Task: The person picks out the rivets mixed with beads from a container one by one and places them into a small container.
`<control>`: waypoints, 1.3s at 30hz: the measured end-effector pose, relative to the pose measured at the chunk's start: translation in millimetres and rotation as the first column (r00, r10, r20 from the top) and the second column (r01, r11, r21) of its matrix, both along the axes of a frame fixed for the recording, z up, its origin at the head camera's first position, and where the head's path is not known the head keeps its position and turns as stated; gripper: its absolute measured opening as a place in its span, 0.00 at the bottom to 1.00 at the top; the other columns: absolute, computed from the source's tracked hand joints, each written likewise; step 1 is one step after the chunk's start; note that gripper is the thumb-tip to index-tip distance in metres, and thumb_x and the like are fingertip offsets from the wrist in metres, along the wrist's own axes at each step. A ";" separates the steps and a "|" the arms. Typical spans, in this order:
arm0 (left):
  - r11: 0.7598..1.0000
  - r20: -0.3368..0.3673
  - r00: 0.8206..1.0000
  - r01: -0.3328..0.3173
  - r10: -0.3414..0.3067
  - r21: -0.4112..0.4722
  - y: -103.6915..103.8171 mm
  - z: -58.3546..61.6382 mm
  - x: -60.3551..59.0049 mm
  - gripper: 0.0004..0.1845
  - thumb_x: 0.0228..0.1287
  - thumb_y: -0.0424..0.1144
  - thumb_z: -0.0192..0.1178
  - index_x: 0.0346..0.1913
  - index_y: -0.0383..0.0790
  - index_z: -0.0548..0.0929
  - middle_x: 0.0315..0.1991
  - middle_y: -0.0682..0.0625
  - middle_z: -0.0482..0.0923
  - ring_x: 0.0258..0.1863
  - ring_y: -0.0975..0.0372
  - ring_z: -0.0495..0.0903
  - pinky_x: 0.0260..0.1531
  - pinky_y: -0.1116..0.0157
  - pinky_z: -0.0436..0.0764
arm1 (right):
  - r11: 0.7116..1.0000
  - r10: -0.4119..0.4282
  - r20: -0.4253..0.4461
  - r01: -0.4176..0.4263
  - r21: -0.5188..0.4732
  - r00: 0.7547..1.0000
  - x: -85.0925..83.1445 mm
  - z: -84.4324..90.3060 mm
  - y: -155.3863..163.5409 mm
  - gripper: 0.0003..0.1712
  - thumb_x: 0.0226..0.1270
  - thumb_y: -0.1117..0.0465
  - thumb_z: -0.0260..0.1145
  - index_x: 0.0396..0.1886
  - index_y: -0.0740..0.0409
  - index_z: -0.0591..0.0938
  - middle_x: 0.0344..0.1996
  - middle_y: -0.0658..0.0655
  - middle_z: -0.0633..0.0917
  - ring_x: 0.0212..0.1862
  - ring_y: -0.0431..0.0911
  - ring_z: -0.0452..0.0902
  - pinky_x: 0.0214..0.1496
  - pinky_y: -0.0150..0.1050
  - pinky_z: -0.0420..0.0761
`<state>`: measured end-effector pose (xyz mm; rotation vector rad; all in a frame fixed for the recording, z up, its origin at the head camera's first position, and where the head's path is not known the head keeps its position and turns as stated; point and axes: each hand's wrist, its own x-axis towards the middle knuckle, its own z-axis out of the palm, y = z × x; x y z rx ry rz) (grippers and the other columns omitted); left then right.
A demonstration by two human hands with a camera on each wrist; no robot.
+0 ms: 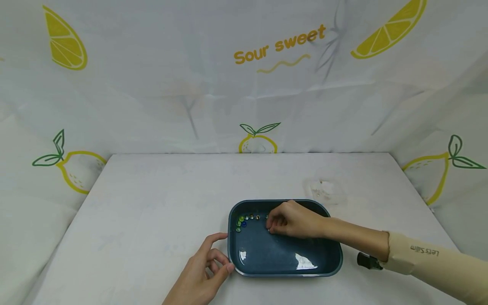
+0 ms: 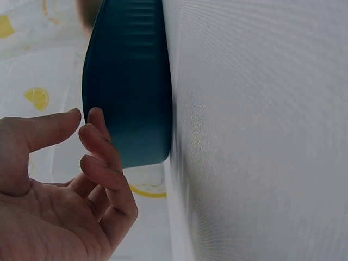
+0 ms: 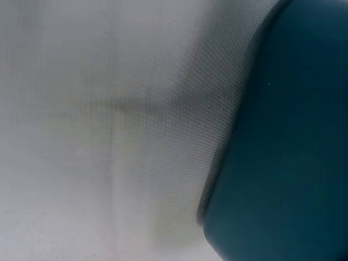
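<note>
A dark blue-green tray (image 1: pixel 282 258) stands on the white table. Along its back left corner lie several small glass marbles (image 1: pixel 241 219), green, blue and amber. My right hand (image 1: pixel 299 220) reaches in over the tray's right side, thumb and fingertips pinching a tiny marble (image 1: pixel 268 230) close over the floor, mostly hidden by the fingers. At the left wall, my left hand (image 1: pixel 206 267) has its fingers loosely bent, with fingertips right at the rim. The left wrist view has that hand (image 2: pixel 70 185) beside the tray's outer wall (image 2: pixel 130 81), nothing gripped.
A clear plastic container (image 1: pixel 325 191) sits behind the tray at the right. White cloth (image 1: pixel 183 76) with lemon prints hangs at the back and sides. Below the right forearm, a small black device (image 1: pixel 369 261) shows at the sleeve cuff. The right wrist view holds only tray wall (image 3: pixel 288 152) and tabletop.
</note>
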<state>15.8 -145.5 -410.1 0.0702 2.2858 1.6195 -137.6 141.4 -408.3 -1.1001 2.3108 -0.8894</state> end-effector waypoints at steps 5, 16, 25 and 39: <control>1.000 0.007 1.000 -0.008 0.008 -0.004 0.7 0.0 0.5 0.37 0.74 0.43 0.71 0.79 0.42 0.67 0.38 0.52 0.85 0.28 0.69 0.79 0.29 0.70 0.79 | 1.000 0.000 0.001 0.000 -0.014 1.000 0.2 -1.1 0.7 0.03 0.72 0.66 0.74 0.39 0.53 0.91 0.33 0.46 0.91 0.33 0.27 0.80 0.39 0.29 0.86; 1.000 0.004 1.000 -0.015 0.015 -0.014 1.0 -0.2 1.0 0.37 0.73 0.43 0.72 0.78 0.42 0.67 0.37 0.52 0.85 0.28 0.69 0.79 0.29 0.70 0.78 | 0.998 -0.006 -0.027 0.004 -0.055 1.000 6.8 9.2 3.1 0.03 0.73 0.65 0.75 0.39 0.52 0.91 0.34 0.46 0.92 0.34 0.28 0.81 0.39 0.29 0.87; 1.000 0.011 1.000 -0.013 0.013 -0.015 1.4 0.4 0.9 0.37 0.73 0.43 0.72 0.79 0.42 0.67 0.37 0.53 0.86 0.27 0.68 0.79 0.29 0.71 0.78 | 0.995 -0.046 -0.073 0.040 -0.093 0.996 9.5 23.5 9.3 0.02 0.73 0.63 0.75 0.42 0.52 0.92 0.36 0.46 0.92 0.36 0.30 0.82 0.41 0.31 0.88; 1.000 0.002 1.000 -0.015 0.015 -0.022 1.4 0.5 1.3 0.37 0.73 0.43 0.72 0.79 0.43 0.67 0.37 0.53 0.86 0.28 0.68 0.79 0.30 0.71 0.78 | 0.985 -0.112 -0.120 0.094 -0.146 0.986 8.1 40.4 18.7 0.05 0.72 0.65 0.76 0.44 0.53 0.92 0.39 0.48 0.94 0.35 0.31 0.84 0.40 0.32 0.88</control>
